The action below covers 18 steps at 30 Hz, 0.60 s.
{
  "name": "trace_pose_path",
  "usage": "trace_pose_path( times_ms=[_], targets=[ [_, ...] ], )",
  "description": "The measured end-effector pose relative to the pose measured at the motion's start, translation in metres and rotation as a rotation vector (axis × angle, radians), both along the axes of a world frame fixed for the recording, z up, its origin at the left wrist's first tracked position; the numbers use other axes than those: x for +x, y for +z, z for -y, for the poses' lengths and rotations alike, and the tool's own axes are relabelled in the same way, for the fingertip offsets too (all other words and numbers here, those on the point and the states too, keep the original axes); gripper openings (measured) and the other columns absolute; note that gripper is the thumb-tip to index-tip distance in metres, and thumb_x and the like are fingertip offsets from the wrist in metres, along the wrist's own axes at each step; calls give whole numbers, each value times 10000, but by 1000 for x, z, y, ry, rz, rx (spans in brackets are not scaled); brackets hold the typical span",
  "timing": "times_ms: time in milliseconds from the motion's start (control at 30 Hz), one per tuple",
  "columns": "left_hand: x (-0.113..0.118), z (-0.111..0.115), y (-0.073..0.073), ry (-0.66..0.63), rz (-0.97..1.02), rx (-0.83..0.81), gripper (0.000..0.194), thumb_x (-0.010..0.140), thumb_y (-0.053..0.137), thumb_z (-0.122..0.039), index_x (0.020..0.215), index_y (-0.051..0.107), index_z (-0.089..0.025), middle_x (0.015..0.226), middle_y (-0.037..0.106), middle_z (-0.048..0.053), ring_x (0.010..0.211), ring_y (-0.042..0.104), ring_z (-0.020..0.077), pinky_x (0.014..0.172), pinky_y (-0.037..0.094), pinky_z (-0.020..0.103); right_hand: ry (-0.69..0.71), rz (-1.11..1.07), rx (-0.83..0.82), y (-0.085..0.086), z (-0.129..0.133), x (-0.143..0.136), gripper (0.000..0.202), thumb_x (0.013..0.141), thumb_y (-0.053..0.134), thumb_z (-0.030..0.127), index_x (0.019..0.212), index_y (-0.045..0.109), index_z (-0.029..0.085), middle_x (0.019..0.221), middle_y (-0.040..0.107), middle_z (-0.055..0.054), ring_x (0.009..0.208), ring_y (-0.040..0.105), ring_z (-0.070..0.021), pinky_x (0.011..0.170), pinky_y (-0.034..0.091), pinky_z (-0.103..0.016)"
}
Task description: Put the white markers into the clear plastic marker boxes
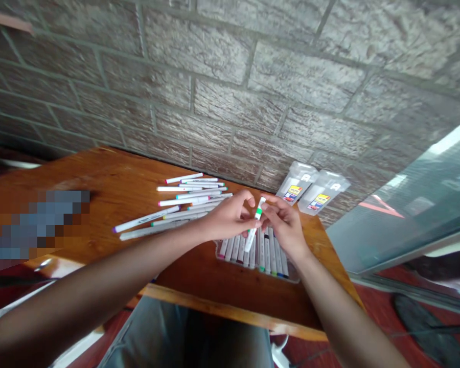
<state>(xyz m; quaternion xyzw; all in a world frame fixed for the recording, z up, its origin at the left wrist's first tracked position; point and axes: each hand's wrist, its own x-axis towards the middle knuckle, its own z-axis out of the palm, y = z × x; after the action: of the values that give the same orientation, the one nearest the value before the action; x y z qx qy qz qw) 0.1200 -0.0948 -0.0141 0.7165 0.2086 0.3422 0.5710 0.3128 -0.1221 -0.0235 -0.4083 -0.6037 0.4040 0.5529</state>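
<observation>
With the left hand (237,212) and right hand (285,222) I'm gripping a green-banded marker (253,235) above a clear tray (293,280); the wooden worktop (187,271) is running alongside a grey block wall (222,102).

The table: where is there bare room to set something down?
Bare wood shows on the table between the blurred patch and the loose markers, and between the marker tray and the near edge. It is crowded from those markers to the tray under the held marker, and at the back right corner, where two clear boxes are.
</observation>
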Motion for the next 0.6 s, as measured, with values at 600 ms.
trace_pose_path(
  times_ms=[600],
  targets=[
    [24, 54, 7, 305, -314, 548, 186, 959, 656, -335, 1079, 570, -222, 1003, 786, 52, 898, 750, 212, 806, 547, 327, -104, -14, -127, 25, 29, 68, 545, 670, 957, 455, 1095, 736, 197, 777, 784, -17, 608, 691, -139, 570, 593, -261]
  ],
)
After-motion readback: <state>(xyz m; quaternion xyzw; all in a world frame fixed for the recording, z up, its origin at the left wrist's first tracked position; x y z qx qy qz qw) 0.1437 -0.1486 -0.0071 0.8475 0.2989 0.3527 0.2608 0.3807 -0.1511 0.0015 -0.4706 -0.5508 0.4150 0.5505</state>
